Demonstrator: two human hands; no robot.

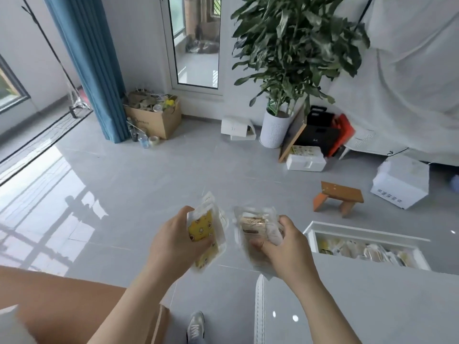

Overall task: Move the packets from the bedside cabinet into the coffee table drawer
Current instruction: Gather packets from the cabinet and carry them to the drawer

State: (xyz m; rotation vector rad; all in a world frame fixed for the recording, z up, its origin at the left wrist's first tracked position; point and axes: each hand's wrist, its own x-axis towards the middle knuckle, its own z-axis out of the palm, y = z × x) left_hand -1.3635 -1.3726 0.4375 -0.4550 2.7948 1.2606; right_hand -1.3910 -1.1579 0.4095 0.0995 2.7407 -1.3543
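My left hand [173,240] grips a small stack of clear packets with a yellow patterned print [207,232], held over the floor. My right hand [285,247] grips clear packets with brown contents [255,229] just to the right of the yellow ones. The white drawer [313,234] of the grey coffee table [360,306] stands pulled out at the right, below and right of my right hand. Several packets [367,252] lie inside it. The bedside cabinet is not in view.
A small orange wooden stool [339,197] stands on the grey tiled floor beyond the drawer. A potted plant [275,127], white boxes [400,184] and a cardboard box [154,117] line the far wall. An orange-brown surface [62,301] lies at the lower left.
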